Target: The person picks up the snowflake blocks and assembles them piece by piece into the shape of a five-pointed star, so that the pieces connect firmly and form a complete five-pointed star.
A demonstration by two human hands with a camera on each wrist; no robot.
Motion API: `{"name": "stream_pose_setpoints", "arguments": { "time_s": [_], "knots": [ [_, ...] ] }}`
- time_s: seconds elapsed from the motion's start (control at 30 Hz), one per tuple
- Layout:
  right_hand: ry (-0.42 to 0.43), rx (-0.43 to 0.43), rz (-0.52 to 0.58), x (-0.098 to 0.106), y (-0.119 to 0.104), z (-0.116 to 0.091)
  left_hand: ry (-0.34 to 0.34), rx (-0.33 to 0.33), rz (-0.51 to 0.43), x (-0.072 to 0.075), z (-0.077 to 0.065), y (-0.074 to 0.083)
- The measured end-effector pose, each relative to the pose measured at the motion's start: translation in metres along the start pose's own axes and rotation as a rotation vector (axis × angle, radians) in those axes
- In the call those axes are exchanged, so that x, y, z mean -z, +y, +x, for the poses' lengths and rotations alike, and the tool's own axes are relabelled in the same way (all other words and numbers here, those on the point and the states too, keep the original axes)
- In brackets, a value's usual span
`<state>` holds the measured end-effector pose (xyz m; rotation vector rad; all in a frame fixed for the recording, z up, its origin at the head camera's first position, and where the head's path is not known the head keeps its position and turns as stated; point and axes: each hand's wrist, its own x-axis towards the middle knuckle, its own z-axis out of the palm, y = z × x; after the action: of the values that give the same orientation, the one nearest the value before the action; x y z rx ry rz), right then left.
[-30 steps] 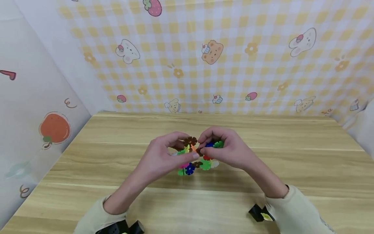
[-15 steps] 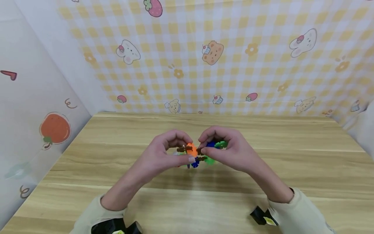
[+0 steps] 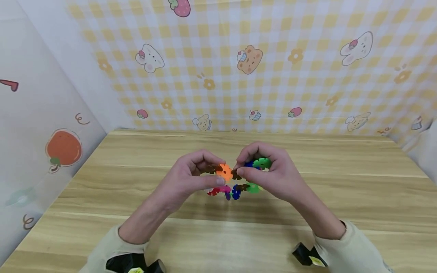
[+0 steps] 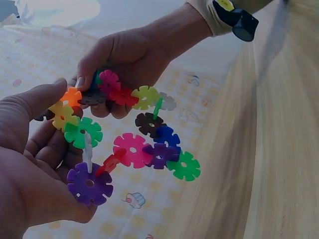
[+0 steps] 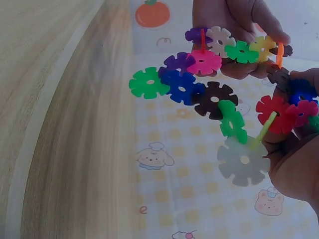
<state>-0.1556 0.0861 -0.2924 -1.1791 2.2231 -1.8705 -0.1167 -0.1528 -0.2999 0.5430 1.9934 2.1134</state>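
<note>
Above the table, both hands hold a chain of notched plastic snowflake discs. My left hand [image 3: 182,176] pinches the orange disc [image 3: 224,172] between thumb and fingers. Close to it, my right hand [image 3: 271,172] pinches a dark brown disc [image 3: 236,174]; the two discs meet or nearly meet. Below the hands hangs the rest of the loop, including a pink disc [image 4: 132,150], a purple disc [image 4: 90,183], a green disc [image 5: 149,83] and a clear white disc [image 5: 243,160]. A blue disc [image 5: 302,91] lies partly hidden by the right fingers.
The wooden table [image 3: 218,239] lies under the hands. A patterned cloth wall [image 3: 218,68] stands behind it, and a white printed wall [image 3: 51,113] is on the left. Both sleeves carry black wrist cameras [image 3: 304,254].
The orange disc has turned its flat face toward the head camera. The hanging part of the chain has swung and spread, and the right hand has moved slightly up and right.
</note>
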Motion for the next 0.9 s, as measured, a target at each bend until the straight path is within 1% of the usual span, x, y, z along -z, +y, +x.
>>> {"name": "stream_pose_setpoints", "arguments": {
  "time_s": [0.13,0.23,0.43,0.53,0.67,0.83,0.9],
  "knots": [
    [0.015,0.004,0.024,-0.001,-0.001,0.0,0.019,0.037,-0.049,0.0,0.0,0.0],
    [0.026,0.012,0.032,-0.002,-0.001,0.0,0.032,0.04,-0.054,0.0,0.0,0.0],
    [0.076,0.0,0.058,-0.006,-0.002,0.0,0.063,0.02,-0.072,-0.003,0.0,0.0],
    [0.107,-0.006,0.051,-0.008,-0.001,0.0,0.082,0.01,-0.074,-0.005,0.001,-0.001],
    [0.129,-0.002,0.048,-0.01,-0.001,0.0,0.103,0.018,-0.071,-0.006,0.001,-0.002],
    [0.131,-0.035,0.063,-0.011,0.001,0.0,0.122,0.049,-0.065,-0.007,0.002,-0.004],
    [0.104,-0.045,0.038,-0.01,0.002,0.0,0.129,0.055,-0.06,-0.007,0.002,-0.004]
  ]
}}
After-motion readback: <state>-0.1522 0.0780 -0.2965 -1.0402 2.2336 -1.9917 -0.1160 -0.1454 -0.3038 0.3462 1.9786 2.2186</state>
